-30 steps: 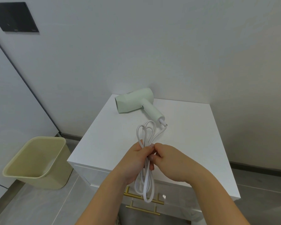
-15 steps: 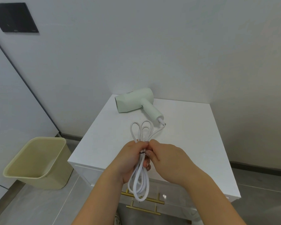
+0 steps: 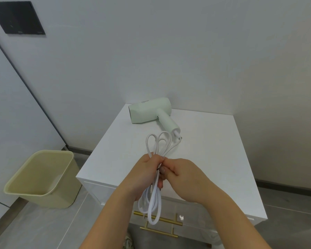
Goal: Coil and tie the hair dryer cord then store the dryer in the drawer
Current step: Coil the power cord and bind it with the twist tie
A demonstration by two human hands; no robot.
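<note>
Cord (image 3: pixel 154 207) bunched, tie in progress

Left hand (image 3: pixel 145 171) grips folded white cord at its waist, over front edge of cabinet top (image 3: pixel 214 150). Right hand (image 3: pixel 185 175) pinches same spot, where dark tie (image 3: pixel 158 170) shows. Cord looks light, limp, slick: hold mid-bundle. Dryer (image 3: pixel 151 112) lies behind, rigid; handle suits.

pale green dryer (image 3: pixel 149 110), white cord (image 3: pixel 153 203), beige bin (image 3: pixel 41 178)

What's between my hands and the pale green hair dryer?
Head view: only the white cord's upper loops over bare white cabinet top, reaching the pale green dryer.
</note>
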